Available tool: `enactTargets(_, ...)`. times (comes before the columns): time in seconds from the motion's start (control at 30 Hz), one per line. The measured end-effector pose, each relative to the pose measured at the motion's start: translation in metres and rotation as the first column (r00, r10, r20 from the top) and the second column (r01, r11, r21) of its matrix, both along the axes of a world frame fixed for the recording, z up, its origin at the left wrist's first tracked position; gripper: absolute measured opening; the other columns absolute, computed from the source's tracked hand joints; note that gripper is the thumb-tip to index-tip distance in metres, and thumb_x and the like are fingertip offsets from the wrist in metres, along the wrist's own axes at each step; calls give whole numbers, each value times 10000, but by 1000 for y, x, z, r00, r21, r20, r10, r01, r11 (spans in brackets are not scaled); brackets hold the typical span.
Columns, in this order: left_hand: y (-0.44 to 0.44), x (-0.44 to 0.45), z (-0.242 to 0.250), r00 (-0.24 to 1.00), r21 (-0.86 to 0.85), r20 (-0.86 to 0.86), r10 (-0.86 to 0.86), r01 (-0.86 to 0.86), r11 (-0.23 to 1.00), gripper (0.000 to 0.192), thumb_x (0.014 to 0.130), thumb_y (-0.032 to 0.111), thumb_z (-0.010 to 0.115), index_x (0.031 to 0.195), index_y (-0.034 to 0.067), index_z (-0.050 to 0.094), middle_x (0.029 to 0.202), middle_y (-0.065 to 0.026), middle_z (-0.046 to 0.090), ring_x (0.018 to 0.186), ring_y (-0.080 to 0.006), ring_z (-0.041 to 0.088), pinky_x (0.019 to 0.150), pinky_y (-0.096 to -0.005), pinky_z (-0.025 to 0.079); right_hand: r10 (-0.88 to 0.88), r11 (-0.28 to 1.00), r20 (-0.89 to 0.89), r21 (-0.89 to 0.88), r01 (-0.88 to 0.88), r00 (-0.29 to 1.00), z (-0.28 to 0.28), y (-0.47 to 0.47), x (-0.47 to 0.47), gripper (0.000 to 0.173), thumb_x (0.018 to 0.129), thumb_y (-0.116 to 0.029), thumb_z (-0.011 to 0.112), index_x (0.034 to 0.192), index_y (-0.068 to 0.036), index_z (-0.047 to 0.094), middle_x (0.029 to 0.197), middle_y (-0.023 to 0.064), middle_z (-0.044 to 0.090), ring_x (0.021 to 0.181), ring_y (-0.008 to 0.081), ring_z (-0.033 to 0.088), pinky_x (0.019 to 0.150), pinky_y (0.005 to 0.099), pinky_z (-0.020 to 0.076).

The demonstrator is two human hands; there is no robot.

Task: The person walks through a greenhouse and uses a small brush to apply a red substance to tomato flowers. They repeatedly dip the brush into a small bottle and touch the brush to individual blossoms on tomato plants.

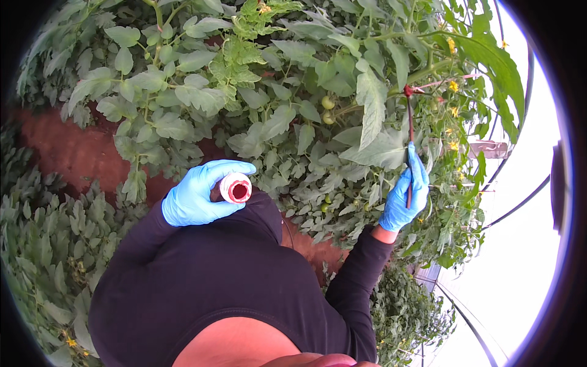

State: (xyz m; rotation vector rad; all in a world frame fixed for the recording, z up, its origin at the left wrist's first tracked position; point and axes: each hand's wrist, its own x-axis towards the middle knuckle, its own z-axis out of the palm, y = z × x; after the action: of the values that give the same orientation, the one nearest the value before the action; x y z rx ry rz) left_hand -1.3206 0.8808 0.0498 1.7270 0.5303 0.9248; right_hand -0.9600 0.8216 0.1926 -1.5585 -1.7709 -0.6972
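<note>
My left hand (pixel 202 192), in a blue glove, is closed around a small white-rimmed jar (pixel 235 188). The jar's mouth is uncovered and smeared red, with dark red inside. In my right hand (pixel 408 192), also gloved in blue, is a thin dark red stick (pixel 411 121), likely a brush, held along the fingers. Its red-coated tip (pixel 407 91) is at a tomato plant's stem (pixel 424 72), close to pinkish ties or stems; whether it touches cannot be told. A large tomato leaf (pixel 372 103) hangs just left of the stick.
Dense tomato plants (pixel 275 124) stand before me, with green tomatoes (pixel 328 102) and yellow flowers (pixel 453 86). Reddish soil (pixel 73 147) shows between rows. More foliage (pixel 50 257) lies at the lower left. Dark curved lines (pixel 518 204) cross the bright right side.
</note>
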Motion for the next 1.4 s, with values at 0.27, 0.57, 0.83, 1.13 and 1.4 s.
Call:
enactTargets(0.27, 2, 7, -4, 998, 13, 59, -5, 5, 1000, 583, 750, 74, 832, 1289, 66, 609, 1281, -105, 659, 1161, -254, 656, 1010, -355, 509, -84, 996, -120, 1, 84, 989, 1, -7, -3, 276, 1012, -17, 498, 1206, 18, 691, 1180, 165, 719, 1028, 266, 710, 916, 345, 547)
enactTargets(0.57, -4, 8, -5, 999, 24, 48, -9, 8, 1000, 589, 745, 64, 831, 1290, 58, 606, 1274, -105, 660, 1156, -257, 658, 1006, -355, 514, 1, 1000, -77, -12, -2, 997, -7, 10, 2, 284, 969, 57, 535, 1210, 19, 681, 1162, 151, 726, 1041, 248, 700, 912, 339, 543)
enactTargets(0.83, -6, 7, -5, 998, 21, 69, -17, 15, 1000, 589, 742, 55, 830, 1286, 56, 605, 1273, -107, 658, 1152, -258, 659, 1004, -355, 516, -62, 997, -193, 32, 69, 979, -11, 11, -3, 279, 972, 30, 529, 1178, 15, 717, 1158, 117, 741, 967, 191, 696, 876, 303, 530)
enactTargets(1.13, -7, 6, -4, 999, -3, 43, -33, 33, 999, 578, 744, 76, 828, 1282, 63, 617, 1267, -95, 666, 1163, -255, 650, 1019, -360, 500, -115, 993, -258, 7, 121, 959, -15, 20, -2, 261, 996, 3, 534, 1190, 14, 707, 1178, 116, 735, 983, 183, 696, 885, 302, 529)
enactTargets(1.4, -10, 8, -7, 999, -26, 35, -28, 29, 999, 567, 750, 85, 828, 1277, 66, 621, 1260, -91, 673, 1164, -248, 649, 1020, -357, 499, -116, 993, -295, 3, 122, 948, -16, 20, -10, 258, 994, 1, 538, 1179, 12, 718, 1158, 106, 743, 958, 158, 693, 863, 291, 530)
